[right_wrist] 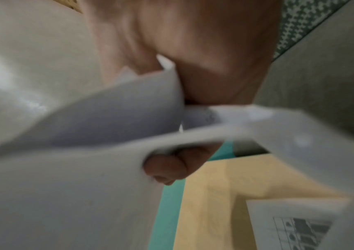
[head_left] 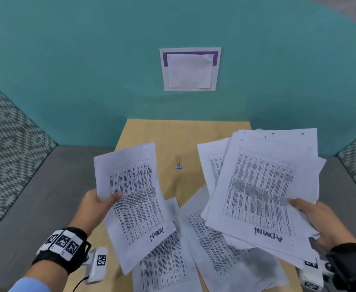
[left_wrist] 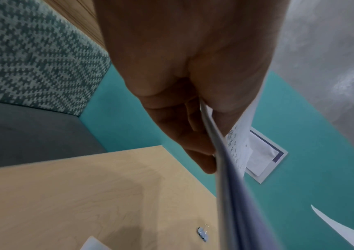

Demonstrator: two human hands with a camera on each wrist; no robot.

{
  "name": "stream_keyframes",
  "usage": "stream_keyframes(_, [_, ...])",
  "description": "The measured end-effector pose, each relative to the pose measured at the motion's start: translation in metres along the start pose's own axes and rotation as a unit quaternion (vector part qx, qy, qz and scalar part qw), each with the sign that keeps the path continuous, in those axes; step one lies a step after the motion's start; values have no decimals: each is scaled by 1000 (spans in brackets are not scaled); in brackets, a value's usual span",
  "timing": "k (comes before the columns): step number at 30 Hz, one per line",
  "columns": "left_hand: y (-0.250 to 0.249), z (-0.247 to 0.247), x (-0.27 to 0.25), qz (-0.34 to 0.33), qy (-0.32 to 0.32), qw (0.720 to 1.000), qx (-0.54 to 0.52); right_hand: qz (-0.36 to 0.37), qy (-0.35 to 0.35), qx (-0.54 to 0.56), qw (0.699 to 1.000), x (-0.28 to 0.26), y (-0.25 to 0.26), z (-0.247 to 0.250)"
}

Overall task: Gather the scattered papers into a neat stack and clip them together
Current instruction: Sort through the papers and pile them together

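My left hand (head_left: 101, 202) pinches a printed sheet (head_left: 134, 199) lifted off the wooden table (head_left: 173, 140), thumb on top; the left wrist view shows that sheet (left_wrist: 225, 169) edge-on between thumb and fingers (left_wrist: 184, 135). My right hand (head_left: 312, 216) grips a loose, uneven stack of printed papers (head_left: 261, 186), held above the table's right side; in the right wrist view fingertips (right_wrist: 167, 166) curl under the paper stack (right_wrist: 86, 135). More printed sheets (head_left: 215, 245) lie flat on the table near me. A small blue binder clip (head_left: 178, 166) sits alone mid-table, also seen as the clip (left_wrist: 202, 234).
The table stands against a teal wall (head_left: 88, 60) bearing a taped paper notice (head_left: 190, 69). Grey bench seats (head_left: 36, 197) with patterned backrests (head_left: 8, 140) flank the table on both sides.
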State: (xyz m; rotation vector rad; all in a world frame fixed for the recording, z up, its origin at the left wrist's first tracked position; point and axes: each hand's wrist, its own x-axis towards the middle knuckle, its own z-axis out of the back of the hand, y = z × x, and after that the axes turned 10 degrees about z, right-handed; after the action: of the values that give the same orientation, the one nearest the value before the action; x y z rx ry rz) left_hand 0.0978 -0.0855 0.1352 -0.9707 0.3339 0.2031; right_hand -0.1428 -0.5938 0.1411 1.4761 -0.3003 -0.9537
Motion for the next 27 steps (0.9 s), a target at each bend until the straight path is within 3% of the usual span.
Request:
stream_keyframes(7, [-25, -25, -23, 30, 143, 979, -144, -6, 137, 37, 990, -26, 11, -54])
stream_keyframes(14, [-43, -58, -45, 21, 267, 952, -147, -33, 270, 48, 961, -41, 5, -107])
stream_keyframes(18, [-46, -59, -46, -13, 260, 955, -140, -12, 299, 44, 953, -47, 7, -121])
stream_keyframes(20, [-51, -55, -50, -36, 243, 959, -141, 39, 302, 29, 952, -53, 16, -122])
stream_keyframes(24, [-61, -51, -60, -93, 213, 957, -175, 162, 241, 2, 957, -71, 37, -117])
stream_keyframes(27, [-57, -60, -62, -111, 188, 957, -193, 180, 192, -24, 964, -80, 35, -122])
